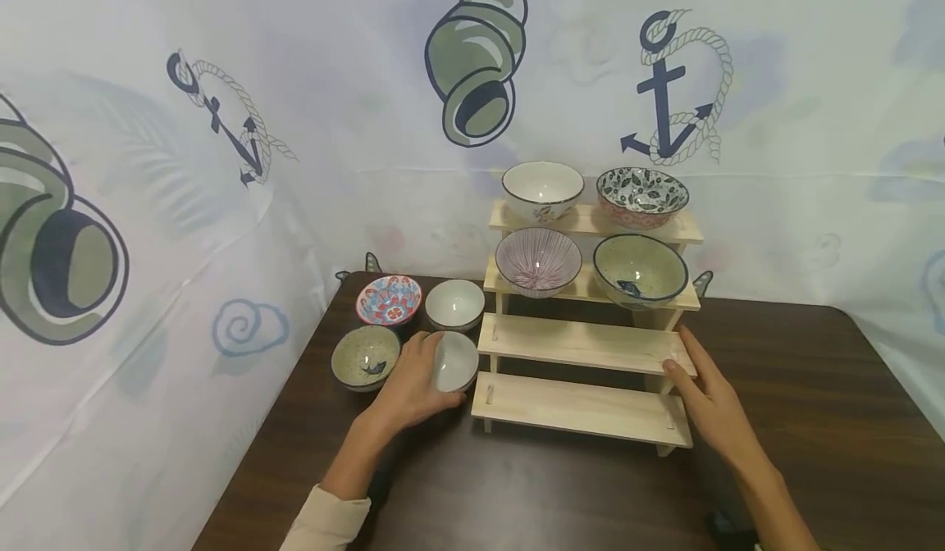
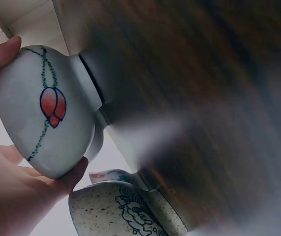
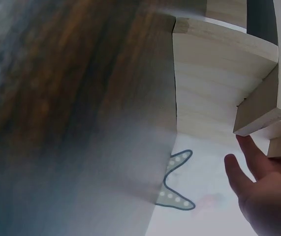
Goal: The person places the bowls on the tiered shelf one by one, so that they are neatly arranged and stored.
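My left hand (image 1: 415, 387) grips a small white bowl (image 1: 456, 362), fingers over the far rim and thumb at its near right side. In the left wrist view this bowl (image 2: 64, 110) shows a red flower bud and a green dotted vine on its outside. My right hand (image 1: 712, 403) holds the right end of the stepped wooden stand (image 1: 576, 344) at the second tier from the bottom. The thumb lies on the board's front edge; in the right wrist view fingertips (image 3: 243, 142) touch the stand's wood.
Left of the stand are a speckled green bowl (image 1: 362, 352), a red-and-blue patterned bowl (image 1: 389, 300) and another white bowl (image 1: 454, 303). The upper tiers bear a white bowl (image 1: 542, 186), a leaf-patterned bowl (image 1: 642, 194), a purple-striped bowl (image 1: 538, 260) and a green bowl (image 1: 639, 268).
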The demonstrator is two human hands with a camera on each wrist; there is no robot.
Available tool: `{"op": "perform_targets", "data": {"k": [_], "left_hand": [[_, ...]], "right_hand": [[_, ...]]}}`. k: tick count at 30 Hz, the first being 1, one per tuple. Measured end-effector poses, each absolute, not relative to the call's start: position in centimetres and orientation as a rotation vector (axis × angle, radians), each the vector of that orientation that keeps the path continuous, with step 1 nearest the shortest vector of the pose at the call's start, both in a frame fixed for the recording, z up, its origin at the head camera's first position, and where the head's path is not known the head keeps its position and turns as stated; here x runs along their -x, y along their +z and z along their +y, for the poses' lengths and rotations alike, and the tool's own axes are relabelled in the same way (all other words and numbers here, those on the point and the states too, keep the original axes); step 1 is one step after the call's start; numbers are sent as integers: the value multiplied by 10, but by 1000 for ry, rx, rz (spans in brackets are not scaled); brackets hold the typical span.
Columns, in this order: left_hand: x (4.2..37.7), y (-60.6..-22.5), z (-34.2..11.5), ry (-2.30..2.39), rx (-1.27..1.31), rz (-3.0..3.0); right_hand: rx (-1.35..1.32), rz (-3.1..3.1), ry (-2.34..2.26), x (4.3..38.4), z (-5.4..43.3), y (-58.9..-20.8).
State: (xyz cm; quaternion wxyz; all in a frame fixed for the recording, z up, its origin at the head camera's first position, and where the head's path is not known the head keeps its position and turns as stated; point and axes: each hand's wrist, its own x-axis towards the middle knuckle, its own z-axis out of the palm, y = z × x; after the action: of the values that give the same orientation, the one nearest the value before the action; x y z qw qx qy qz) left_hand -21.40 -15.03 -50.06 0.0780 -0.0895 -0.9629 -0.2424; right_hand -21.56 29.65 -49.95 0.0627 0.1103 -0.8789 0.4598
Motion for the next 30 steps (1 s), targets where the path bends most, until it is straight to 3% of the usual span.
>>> {"op": "perform_targets", "data": {"k": [16, 30], "left_hand": [[209, -476, -166, -816, 267, -2765], [199, -472, -178, -668, 472, -2641]], "right_hand": [[-275, -2698, 1397, 217, 299, -496], [-248, -2719, 1405, 217, 298, -500]]}}
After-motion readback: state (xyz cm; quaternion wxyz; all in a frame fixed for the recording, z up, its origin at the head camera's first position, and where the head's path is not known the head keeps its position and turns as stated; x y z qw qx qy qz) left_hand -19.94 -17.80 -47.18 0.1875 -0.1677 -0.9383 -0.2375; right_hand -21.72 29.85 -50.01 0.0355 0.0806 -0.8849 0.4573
